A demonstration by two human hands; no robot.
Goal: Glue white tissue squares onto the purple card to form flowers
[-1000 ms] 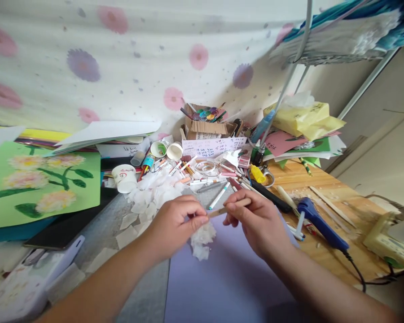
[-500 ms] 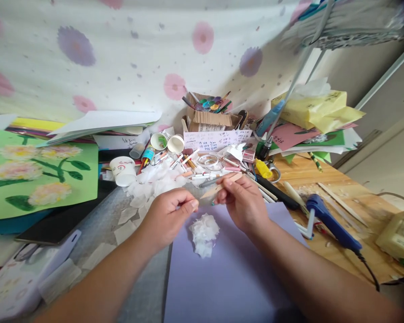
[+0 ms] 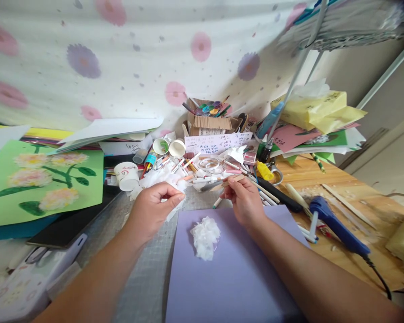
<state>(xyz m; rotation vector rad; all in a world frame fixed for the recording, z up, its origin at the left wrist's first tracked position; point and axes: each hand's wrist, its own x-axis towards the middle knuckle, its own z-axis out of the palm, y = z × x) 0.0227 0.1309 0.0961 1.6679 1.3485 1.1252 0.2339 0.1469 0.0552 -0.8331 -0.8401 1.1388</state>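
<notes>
The hands had drifted apart — the left hand (image 3: 154, 204) pinched a tissue scrap (image 3: 173, 211), the right hand (image 3: 244, 199) closed on the stick (image 3: 231, 181) — leaving the tissue puff (image 3: 205, 237) free on the purple sheet (image 3: 229, 273), seemingly set down between dabs.
</notes>
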